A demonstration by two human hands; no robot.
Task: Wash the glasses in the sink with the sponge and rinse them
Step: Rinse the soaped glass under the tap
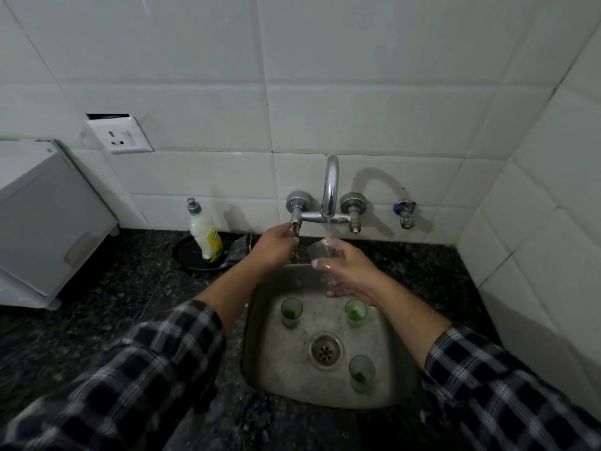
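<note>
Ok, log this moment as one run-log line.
phase: rinsing | left hand: grips tap handle | right hand: holds clear glass under running water | sink: three green glasses upright

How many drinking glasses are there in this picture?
4. A clear glass is in the right hand under the running tap. Three green-tinted glasses stand in the sink: back left, back right, front right by the drain. Arms could hide more.

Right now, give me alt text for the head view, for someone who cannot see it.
The right hand holds a clear glass under water running from the tap while the left hand grips the left tap handle. Three green glasses stand upright in the steel sink; a soap bottle stands at left.
</note>
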